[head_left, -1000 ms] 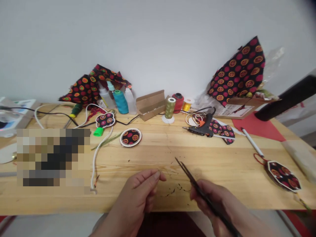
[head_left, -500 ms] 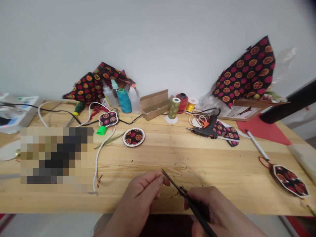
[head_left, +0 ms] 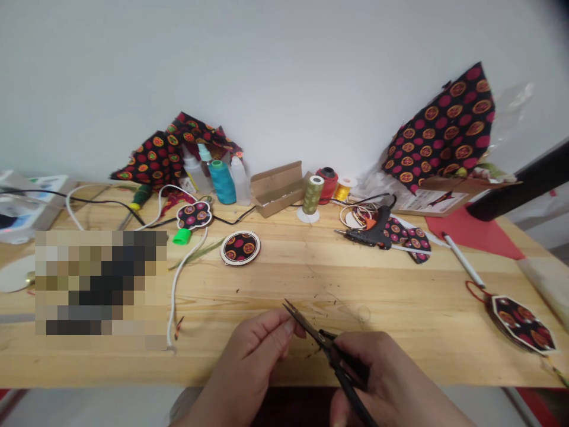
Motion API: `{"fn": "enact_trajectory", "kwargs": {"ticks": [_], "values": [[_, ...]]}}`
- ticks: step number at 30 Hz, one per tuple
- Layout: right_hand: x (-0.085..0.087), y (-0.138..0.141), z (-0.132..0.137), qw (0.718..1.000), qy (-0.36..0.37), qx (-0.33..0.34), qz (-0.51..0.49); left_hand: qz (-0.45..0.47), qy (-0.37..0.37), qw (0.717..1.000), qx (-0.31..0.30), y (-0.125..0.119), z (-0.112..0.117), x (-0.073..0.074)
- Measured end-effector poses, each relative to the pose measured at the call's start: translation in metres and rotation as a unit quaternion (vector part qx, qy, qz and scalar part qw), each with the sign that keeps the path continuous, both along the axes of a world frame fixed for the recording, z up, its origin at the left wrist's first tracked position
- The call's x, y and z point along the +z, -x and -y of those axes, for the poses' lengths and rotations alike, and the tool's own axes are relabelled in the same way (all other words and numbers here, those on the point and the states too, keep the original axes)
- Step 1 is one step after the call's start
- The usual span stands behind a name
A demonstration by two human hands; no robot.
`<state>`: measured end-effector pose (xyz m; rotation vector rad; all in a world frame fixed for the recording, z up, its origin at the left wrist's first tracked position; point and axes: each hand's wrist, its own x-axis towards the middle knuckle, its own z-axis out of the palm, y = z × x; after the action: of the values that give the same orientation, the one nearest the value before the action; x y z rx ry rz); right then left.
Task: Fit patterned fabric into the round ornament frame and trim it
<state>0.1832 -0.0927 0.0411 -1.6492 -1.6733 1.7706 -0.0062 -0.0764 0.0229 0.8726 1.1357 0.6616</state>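
Black-handled scissors (head_left: 326, 350) are in my right hand (head_left: 377, 367), their blades pointing up and left across the fingertips of my left hand. My left hand (head_left: 264, 347) is closed in a pinch at the front of the table; whatever lies between its fingers is too small or hidden to make out. Dark scraps (head_left: 317, 295) and a thin loose thread (head_left: 362, 311) lie on the wood just beyond the blades. Further back sits a round wood-rimmed piece (head_left: 240, 248) covered in patterned fabric.
A glue gun (head_left: 368, 232), an olive thread spool (head_left: 313, 194), a teal spool (head_left: 222, 182) and an open cardboard box (head_left: 278, 193) stand toward the wall. At right lie an octagonal fabric piece (head_left: 522, 323) and a white pen (head_left: 463, 261). A white cable (head_left: 174, 296) runs at left.
The scissors' blades and handles have spread apart, and their tips have shifted slightly left and up past my left fingertips. My left hand keeps its pinch in nearly the same place.
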Motion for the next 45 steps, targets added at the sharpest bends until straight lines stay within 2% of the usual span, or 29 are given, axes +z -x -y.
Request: {"fn": "enact_trajectory", "kwargs": {"ticks": [5, 11, 16, 27, 32, 37, 42, 45], "values": [[0.005, 0.005, 0.002, 0.998, 0.015, -0.042, 0.037, 0.006, 0.007, 1.0, -0.003, -0.002, 0.001, 0.0], [0.003, 0.004, 0.002, 0.999, 0.04, -0.025, 0.018, 0.001, -0.009, 1.0, 0.013, -0.001, 0.005, -0.002], [-0.001, 0.002, 0.005, 0.999, 0.005, -0.049, 0.015, -0.006, -0.012, 1.0, 0.009, -0.001, 0.004, -0.001], [0.007, 0.002, 0.002, 0.999, 0.004, -0.05, -0.02, -0.008, -0.026, 0.999, 0.016, -0.004, 0.002, 0.002], [-0.002, -0.003, 0.002, 0.997, 0.022, -0.051, -0.05, 0.009, 0.002, 0.999, 0.035, -0.002, 0.002, 0.003], [-0.012, -0.011, 0.001, 0.994, 0.003, -0.051, -0.092, -0.01, -0.009, 0.998, 0.062, -0.001, 0.003, 0.001], [-0.016, -0.016, 0.001, 0.988, 0.044, -0.035, -0.142, 0.003, 0.005, 0.996, 0.092, -0.001, 0.002, -0.003], [-0.016, -0.017, 0.003, 0.991, 0.012, -0.017, -0.133, 0.008, -0.003, 0.996, 0.085, 0.0, 0.002, -0.004]]}}
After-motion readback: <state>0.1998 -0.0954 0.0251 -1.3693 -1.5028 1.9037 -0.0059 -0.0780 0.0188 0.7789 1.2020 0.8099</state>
